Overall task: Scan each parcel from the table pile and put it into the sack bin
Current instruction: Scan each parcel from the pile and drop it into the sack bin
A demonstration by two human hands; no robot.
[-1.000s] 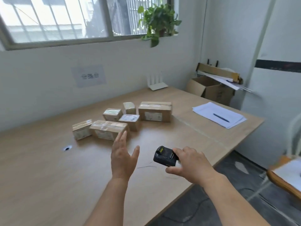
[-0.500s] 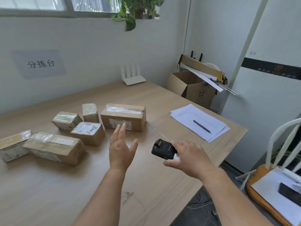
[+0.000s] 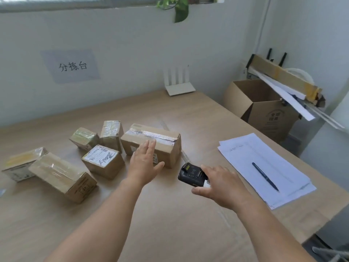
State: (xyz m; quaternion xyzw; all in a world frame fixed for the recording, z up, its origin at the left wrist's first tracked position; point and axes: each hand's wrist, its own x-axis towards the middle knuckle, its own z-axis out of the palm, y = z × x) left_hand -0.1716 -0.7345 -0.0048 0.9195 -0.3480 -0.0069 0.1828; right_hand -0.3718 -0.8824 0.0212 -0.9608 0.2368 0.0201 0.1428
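Observation:
Several taped cardboard parcels lie on the wooden table (image 3: pixel 170 224). The largest parcel (image 3: pixel 166 142) sits at the right of the group. My left hand (image 3: pixel 144 163) hovers open with straight fingers just in front of it, and I cannot tell whether it touches. A smaller parcel with a white label (image 3: pixel 103 160) lies left of that hand, and a long parcel (image 3: pixel 62 176) lies further left. My right hand (image 3: pixel 221 184) holds a black handheld scanner (image 3: pixel 190 174), pointed toward the largest parcel. No sack bin is in view.
A stack of white papers (image 3: pixel 245 157) with a pen (image 3: pixel 265 175) lies on the table's right side. A white router (image 3: pixel 179 86) stands by the wall. An open cardboard box (image 3: pixel 264 110) sits beyond the table's right edge.
The view has come closer to the parcels and tilted down. My left hand has reached forward to the front of the largest parcel. My right hand still holds the scanner.

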